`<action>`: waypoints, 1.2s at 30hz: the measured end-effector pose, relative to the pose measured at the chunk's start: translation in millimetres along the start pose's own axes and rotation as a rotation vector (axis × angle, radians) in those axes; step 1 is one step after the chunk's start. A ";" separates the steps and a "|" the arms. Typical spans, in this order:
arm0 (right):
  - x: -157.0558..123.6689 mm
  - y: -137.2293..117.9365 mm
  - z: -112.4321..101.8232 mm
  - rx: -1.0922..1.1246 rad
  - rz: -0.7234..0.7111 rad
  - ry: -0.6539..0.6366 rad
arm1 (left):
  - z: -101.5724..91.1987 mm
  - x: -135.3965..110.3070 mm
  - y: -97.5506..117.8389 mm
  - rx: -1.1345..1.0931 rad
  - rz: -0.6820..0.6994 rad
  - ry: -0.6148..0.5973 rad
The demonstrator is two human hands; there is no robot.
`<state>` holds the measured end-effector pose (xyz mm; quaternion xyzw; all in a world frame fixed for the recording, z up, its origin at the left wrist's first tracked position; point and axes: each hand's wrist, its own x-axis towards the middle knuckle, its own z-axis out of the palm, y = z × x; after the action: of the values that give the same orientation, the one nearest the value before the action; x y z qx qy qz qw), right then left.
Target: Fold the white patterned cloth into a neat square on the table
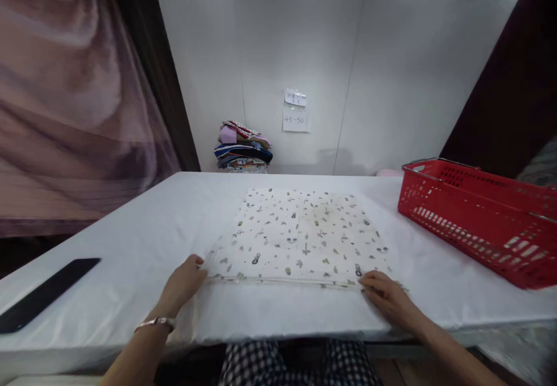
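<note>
A white cloth with small grey and olive prints lies folded in layers on the white-covered table. My left hand has its fingers closed at the cloth's near left corner. At the near right corner, my right hand pinches the edge between thumb and fingers. The near edge runs nearly straight between both hands and shows more than one layer. A faint crease goes down the middle of the cloth.
A red plastic basket stands at the table's right side. A flat black object lies at the left. Behind the table's far edge is a stack of folded clothes. Paper notes hang on the wall, and a pinkish curtain hangs left.
</note>
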<state>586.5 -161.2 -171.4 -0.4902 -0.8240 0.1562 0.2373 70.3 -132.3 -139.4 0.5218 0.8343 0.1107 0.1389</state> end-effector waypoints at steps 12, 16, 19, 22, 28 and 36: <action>11.6 69.4 13.6 -0.408 0.129 0.018 | 9.3 5.3 -13.5 -0.057 -0.015 0.030; 5.4 81.8 18.0 -0.430 0.190 -0.067 | 5.1 0.9 -10.5 -0.029 -0.046 -0.002; 16.6 74.5 10.5 -0.391 0.271 -0.153 | 4.7 -2.1 6.6 0.066 -0.018 0.073; 41.8 60.4 0.3 -0.374 0.282 -0.160 | 12.4 -1.9 41.2 0.180 0.126 0.226; 80.7 72.1 -6.4 -0.498 0.333 -0.019 | 43.2 10.8 82.1 0.279 0.402 0.201; 68.6 106.2 -0.4 -0.512 0.483 -0.087 | 59.0 27.2 54.3 0.309 0.353 0.139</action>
<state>636.7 -50.7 -206.8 -0.7074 -0.7061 0.0169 0.0273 125.1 -82.0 -180.0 0.6656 0.7449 0.0401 -0.0218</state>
